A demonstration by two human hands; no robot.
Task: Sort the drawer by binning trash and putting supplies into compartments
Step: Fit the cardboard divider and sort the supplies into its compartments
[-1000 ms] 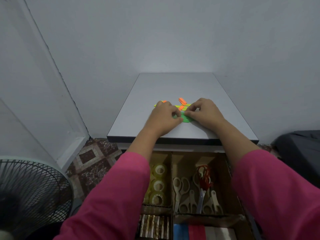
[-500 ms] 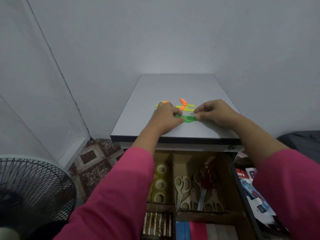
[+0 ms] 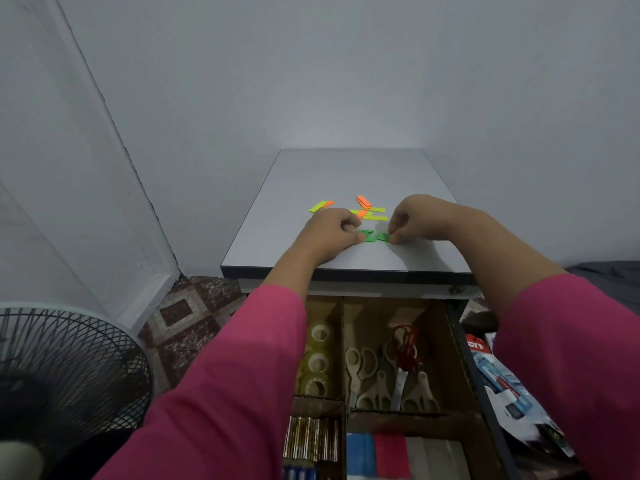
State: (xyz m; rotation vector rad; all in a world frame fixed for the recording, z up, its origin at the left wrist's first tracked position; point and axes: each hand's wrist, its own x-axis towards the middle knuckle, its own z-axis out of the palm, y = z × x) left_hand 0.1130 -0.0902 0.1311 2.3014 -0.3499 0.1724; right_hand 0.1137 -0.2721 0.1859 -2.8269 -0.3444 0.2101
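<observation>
On the grey cabinet top [image 3: 346, 174] lie small paper strips: orange ones [image 3: 363, 201], yellow ones [image 3: 376, 217] and a yellow-orange pair [image 3: 320, 206]. Nearer the front edge are two green strips [image 3: 367, 236], side by side with a small gap between them. My left hand [image 3: 330, 232] pinches the left green strip against the top. My right hand [image 3: 415, 220] pinches the right green strip [image 3: 382, 236] between thumb and fingertips. Below, the open drawer [image 3: 450, 341] shows cardboard compartments.
The compartments hold tape rolls [image 3: 318, 358], several scissors [image 3: 384, 379], batteries [image 3: 311, 441] and coloured pads [image 3: 377, 455]. Loose packaging [image 3: 502, 386] lies right of the drawer. A black fan [image 3: 62, 375] stands low on the left over patterned floor tiles [image 3: 187, 317].
My hands have drawn apart, the right one moving right. The green strips, held together before, now sit as two separate pieces.
</observation>
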